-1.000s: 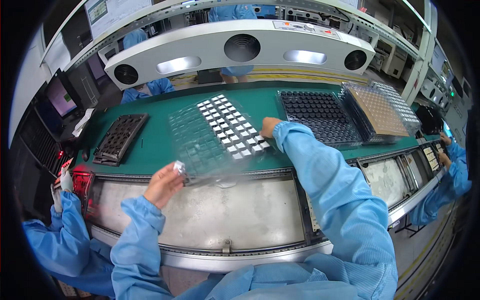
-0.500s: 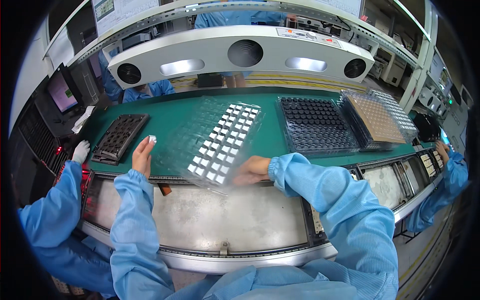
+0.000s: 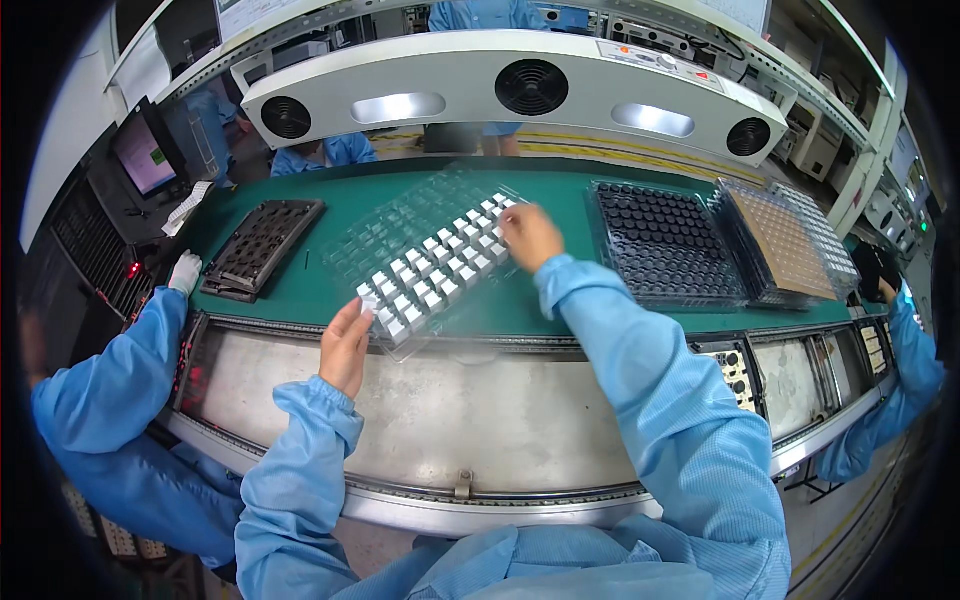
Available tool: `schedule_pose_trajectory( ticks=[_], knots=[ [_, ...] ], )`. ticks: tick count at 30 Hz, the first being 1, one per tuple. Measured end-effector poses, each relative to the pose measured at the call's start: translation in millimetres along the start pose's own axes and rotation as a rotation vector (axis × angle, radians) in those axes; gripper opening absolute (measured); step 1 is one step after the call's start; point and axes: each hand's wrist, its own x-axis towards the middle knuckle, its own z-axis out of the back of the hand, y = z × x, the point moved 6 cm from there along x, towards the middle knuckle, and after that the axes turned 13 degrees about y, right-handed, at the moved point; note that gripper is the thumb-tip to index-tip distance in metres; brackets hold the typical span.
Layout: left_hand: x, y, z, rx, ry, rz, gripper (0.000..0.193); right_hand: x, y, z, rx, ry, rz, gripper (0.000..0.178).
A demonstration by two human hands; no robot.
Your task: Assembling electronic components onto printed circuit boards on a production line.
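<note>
A clear plastic tray lies slanted on the green mat, with rows of small white square blocks in its nearer part and bare pockets in its farther part. My left hand is at the tray's near left corner, thumb and fingers pinched on a white block. At the tray's right end, my right hand is slightly blurred. Its fingers are drawn together over the last blocks; whether they grip a block or the tray's edge cannot be made out.
A dark pocketed fixture stands left on the green mat. To the right are a tray of black round parts and stacked trays with a brown sheet. A metal conveyor runs in front. A co-worker's gloved hand rests at left.
The tray has turned clockwise. My left hand has come right to its near corner with the white block, and my right hand has moved from its near edge up to its right end.
</note>
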Motion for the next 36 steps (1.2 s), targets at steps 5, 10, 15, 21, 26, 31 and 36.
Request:
schedule_pose_trajectory(
  ticks=[5, 10, 15, 21, 26, 31, 36],
  knots=[
    [5.5, -6.7, -10.2, 0.010, 0.070, -0.025, 0.051, 24.5, -109.4, 20.5, -0.360, -0.126, -0.235, 0.049],
    [11.2, -19.2, -8.5, 0.043, 0.089, 0.038, 0.063, 24.8, -168.9, -26.8, -0.085, 0.058, -0.285, 0.067],
    [38.2, -19.5, 15.8, 0.065, 0.066, -0.011, 0.065, 17.9, -119.2, -18.6, -0.241, 0.127, -0.425, 0.070],
    [22.0, 0.9, 10.1, 0.032, -0.147, -0.019, 0.046, 54.5, -171.4, -25.4, 0.040, -0.025, -0.266, 0.072],
    [18.1, 20.0, 16.6, 0.075, -0.053, 0.031, 0.057, 59.1, -183.8, -43.4, 0.121, -0.115, -0.177, 0.062],
    [34.4, 15.5, 78.3, 0.065, -0.028, 0.050, 0.063, 17.7, -165.1, -80.8, -0.038, -0.053, -0.329, 0.061],
    [74.5, 5.8, 132.8, 0.107, -0.029, -0.026, 0.058, -83.0, -109.1, -114.4, 0.349, 0.019, -0.445, 0.065]
  ],
)
